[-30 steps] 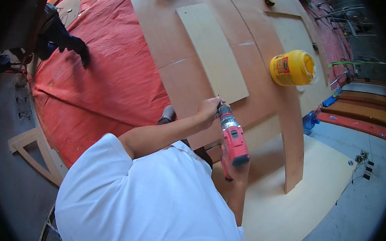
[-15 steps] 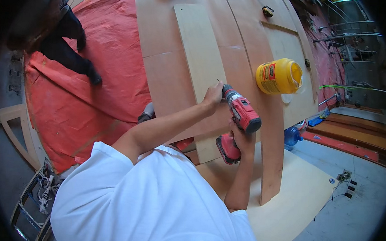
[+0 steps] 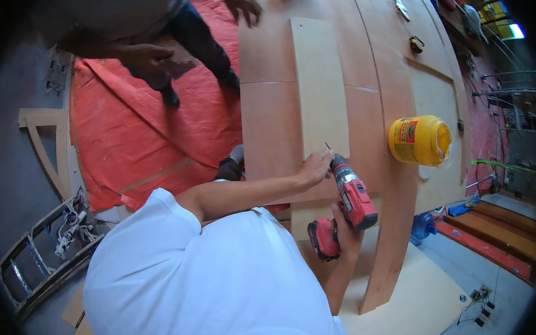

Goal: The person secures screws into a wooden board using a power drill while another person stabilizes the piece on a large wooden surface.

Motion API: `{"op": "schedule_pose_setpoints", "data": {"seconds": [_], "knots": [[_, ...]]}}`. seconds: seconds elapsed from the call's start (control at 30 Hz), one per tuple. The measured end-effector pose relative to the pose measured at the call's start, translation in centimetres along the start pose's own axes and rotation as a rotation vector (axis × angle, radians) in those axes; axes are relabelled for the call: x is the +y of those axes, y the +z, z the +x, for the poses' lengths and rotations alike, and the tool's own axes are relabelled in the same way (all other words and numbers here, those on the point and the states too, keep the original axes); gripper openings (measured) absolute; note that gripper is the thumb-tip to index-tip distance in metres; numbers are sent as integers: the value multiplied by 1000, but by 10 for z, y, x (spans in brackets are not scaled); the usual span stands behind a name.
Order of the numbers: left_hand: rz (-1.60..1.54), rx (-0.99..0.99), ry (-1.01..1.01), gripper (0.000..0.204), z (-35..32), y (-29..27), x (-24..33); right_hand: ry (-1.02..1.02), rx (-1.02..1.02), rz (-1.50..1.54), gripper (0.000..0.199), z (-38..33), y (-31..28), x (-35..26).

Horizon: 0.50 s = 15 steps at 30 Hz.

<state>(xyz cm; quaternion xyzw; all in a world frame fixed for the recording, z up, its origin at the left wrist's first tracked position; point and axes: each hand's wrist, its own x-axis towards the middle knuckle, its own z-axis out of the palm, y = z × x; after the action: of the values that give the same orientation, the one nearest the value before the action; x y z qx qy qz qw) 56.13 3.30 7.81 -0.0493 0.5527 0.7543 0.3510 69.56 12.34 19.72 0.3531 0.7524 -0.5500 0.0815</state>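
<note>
A red and black cordless drill is held by its grip in my right hand, tilted with its chuck toward the far left. Its battery hangs below the fingers. My left hand is closed at the front of the chuck, fingertips pinching around the thin drill bit, whose tip shows past them. Under and beyond the hands lies a long pale board with a small dark hole near its far end. The drill's nose is above the board's near end; contact cannot be made out.
A yellow tub lies on its side on the reddish plywood table, by an upright plank. A tape measure sits farther back. Another person's hand reaches over the far left edge. A ladder lies at left.
The other person has come closer on the left, a hand now over the table. My view has shifted, so the scene sits lower and farther right. Both my hands keep their grip around the drill.
</note>
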Motion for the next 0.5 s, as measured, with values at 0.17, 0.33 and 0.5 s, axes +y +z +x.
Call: {"op": "schedule_pose_setpoints", "data": {"seconds": [0.17,0.33,0.5], "knots": [[88,-23,-52,43,-7,-4,-6,-31,-7,2,34,1,-1,31],[91,-11,-41,42,0,1,-2,-80,2,-69,36,11,-7,39],[89,-31,-13,42,21,-3,10,-201,28,13,21,28,0,19]]}}
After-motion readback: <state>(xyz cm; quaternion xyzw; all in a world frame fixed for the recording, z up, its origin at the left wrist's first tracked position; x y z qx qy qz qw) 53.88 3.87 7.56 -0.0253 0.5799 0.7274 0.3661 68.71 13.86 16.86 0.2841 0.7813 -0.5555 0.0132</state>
